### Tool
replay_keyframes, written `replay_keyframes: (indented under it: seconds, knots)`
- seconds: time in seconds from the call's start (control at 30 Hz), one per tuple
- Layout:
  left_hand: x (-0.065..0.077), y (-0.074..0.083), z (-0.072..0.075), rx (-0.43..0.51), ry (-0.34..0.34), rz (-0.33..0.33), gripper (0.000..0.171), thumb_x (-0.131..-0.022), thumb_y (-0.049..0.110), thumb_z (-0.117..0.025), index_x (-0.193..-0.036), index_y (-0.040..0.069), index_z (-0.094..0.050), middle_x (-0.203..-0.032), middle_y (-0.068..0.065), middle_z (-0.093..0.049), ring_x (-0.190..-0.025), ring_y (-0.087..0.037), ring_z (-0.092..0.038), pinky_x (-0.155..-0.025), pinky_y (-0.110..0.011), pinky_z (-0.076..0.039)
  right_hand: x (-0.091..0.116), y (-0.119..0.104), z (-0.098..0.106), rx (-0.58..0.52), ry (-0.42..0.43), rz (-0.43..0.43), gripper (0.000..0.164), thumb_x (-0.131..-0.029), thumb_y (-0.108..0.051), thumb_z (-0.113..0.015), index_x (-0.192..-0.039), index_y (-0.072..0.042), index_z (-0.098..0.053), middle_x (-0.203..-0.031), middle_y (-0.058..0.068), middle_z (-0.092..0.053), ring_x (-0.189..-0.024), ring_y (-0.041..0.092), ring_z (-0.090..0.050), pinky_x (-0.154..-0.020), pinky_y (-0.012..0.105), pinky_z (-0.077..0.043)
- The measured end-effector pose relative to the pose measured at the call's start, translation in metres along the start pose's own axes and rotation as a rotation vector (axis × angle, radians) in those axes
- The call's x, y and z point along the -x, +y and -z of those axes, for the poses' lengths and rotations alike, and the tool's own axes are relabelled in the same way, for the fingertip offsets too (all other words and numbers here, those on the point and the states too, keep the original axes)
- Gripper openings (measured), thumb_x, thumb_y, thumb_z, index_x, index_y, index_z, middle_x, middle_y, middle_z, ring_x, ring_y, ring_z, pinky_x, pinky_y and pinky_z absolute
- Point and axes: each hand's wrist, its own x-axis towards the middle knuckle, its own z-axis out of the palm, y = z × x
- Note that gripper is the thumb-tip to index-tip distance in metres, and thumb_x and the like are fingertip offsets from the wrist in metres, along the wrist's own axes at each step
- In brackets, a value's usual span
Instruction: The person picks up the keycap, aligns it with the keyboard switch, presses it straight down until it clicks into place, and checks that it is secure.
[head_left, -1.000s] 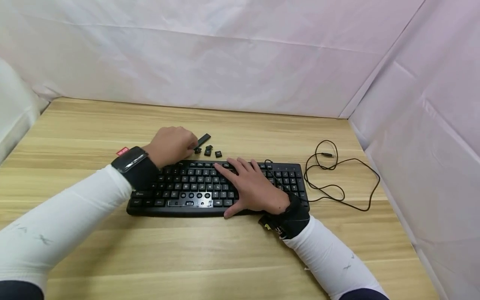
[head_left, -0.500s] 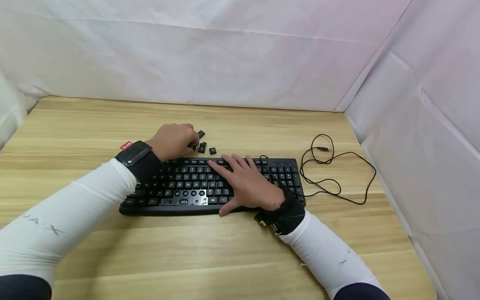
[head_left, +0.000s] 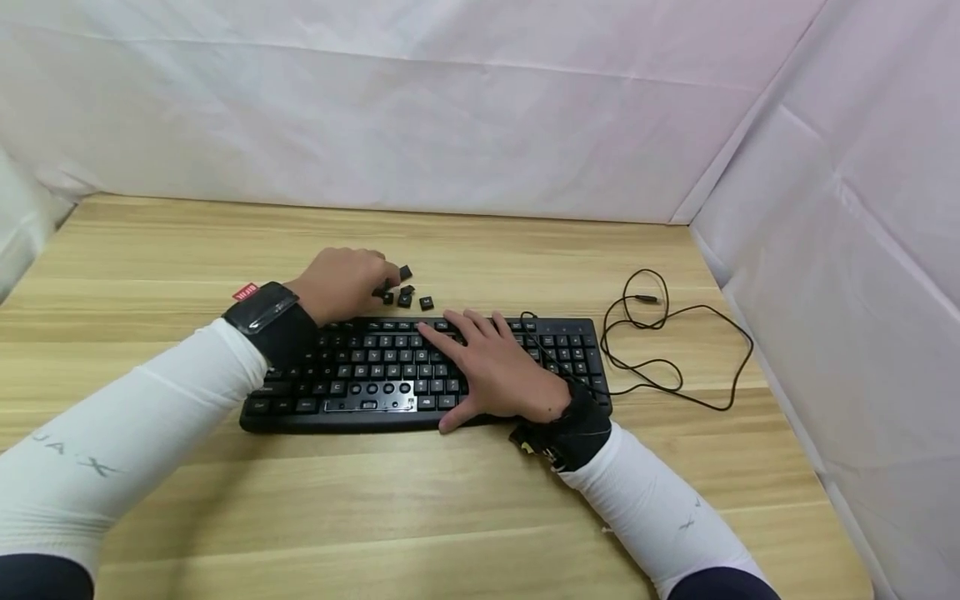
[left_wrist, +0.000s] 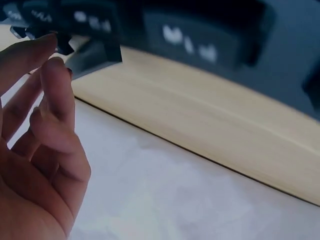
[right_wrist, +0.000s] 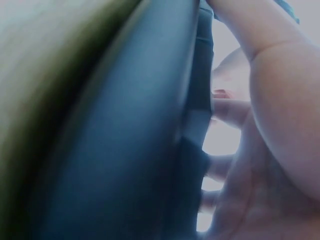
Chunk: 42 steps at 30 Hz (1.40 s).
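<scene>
A black keyboard [head_left: 375,375] lies on the wooden table, and a strip of its lower rows has bare key sockets [head_left: 371,392]. My left hand [head_left: 345,283] is behind its left part, fingers curled down at a loose long bar key [head_left: 406,272] and several loose square keycaps [head_left: 405,300]. In the left wrist view, the left fingertips [left_wrist: 57,65] are bent close together beside the dark long key [left_wrist: 97,59]; whether they pinch it is not clear. My right hand [head_left: 498,371] rests spread over the keyboard's right-middle part, its thumb at the front edge.
The keyboard's thin black cable [head_left: 701,398] runs off the right side in loose loops, its plug [head_left: 646,298] at the back right. White cloth [head_left: 420,125] hangs behind the table and along its right side.
The whole view has shifted slightly. My left fingers have lowered over the loose keys, and the long key has shifted slightly toward the keycaps. My right hand stays on the keyboard.
</scene>
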Motion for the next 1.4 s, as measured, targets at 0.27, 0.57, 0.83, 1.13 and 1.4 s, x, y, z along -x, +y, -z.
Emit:
replay_keyframes:
  seconds: [0.27, 0.57, 0.83, 1.13, 1.4]
  knots:
    - [-0.012, 0.004, -0.001, -0.007, -0.039, -0.098, 0.015, -0.079, 0.009, -0.072, -0.093, 0.014, -0.071, -0.095, -0.007, -0.068, -0.078, -0.021, -0.061, -0.063, -0.044, -0.054, 0.008, 0.006, 0.001, 0.016, 0.042, -0.009, 0.121, -0.055, -0.079, -0.064, -0.152, -0.022, -0.017, -0.151, 0.018, -0.024, -0.134, 0.037, -0.020, -0.104, 0.064, -0.022]
    - [-0.010, 0.009, 0.003, -0.035, -0.046, -0.095, 0.014, -0.076, 0.011, -0.074, -0.090, 0.013, -0.071, -0.089, -0.006, -0.069, -0.075, -0.020, -0.061, -0.064, -0.043, -0.054, 0.009, 0.007, -0.001, 0.012, 0.044, 0.011, 0.122, -0.055, -0.080, -0.063, -0.152, -0.021, -0.016, -0.151, 0.018, -0.023, -0.134, 0.037, -0.020, -0.104, 0.064, -0.022]
    - [-0.005, 0.007, 0.008, -0.018, -0.009, -0.069, 0.010, -0.076, 0.018, -0.073, -0.083, 0.014, -0.068, -0.073, 0.001, -0.063, -0.062, -0.015, -0.054, -0.055, -0.039, -0.050, 0.008, 0.007, 0.001, 0.031, 0.061, 0.024, 0.122, -0.055, -0.080, -0.063, -0.151, -0.021, -0.018, -0.150, 0.018, -0.026, -0.133, 0.037, -0.022, -0.103, 0.063, -0.024]
    - [0.009, 0.012, 0.016, -0.003, 0.076, -0.091, 0.013, -0.076, 0.021, -0.074, -0.085, 0.015, -0.068, -0.072, 0.000, -0.067, -0.057, -0.013, -0.052, -0.051, -0.035, -0.049, 0.010, 0.010, 0.000, 0.029, 0.044, 0.018, 0.122, -0.056, -0.081, -0.061, -0.152, -0.022, -0.016, -0.150, 0.018, -0.025, -0.133, 0.037, -0.021, -0.103, 0.062, -0.024]
    - [0.033, 0.031, 0.019, 0.013, 0.141, -0.166, 0.020, -0.074, 0.027, -0.078, -0.087, 0.015, -0.070, -0.079, -0.002, -0.072, -0.062, -0.012, -0.060, -0.051, -0.035, -0.053, 0.010, 0.011, 0.000, 0.024, 0.041, 0.009, 0.123, -0.055, -0.081, -0.062, -0.152, -0.022, -0.015, -0.151, 0.018, -0.024, -0.133, 0.037, -0.020, -0.104, 0.063, -0.024]
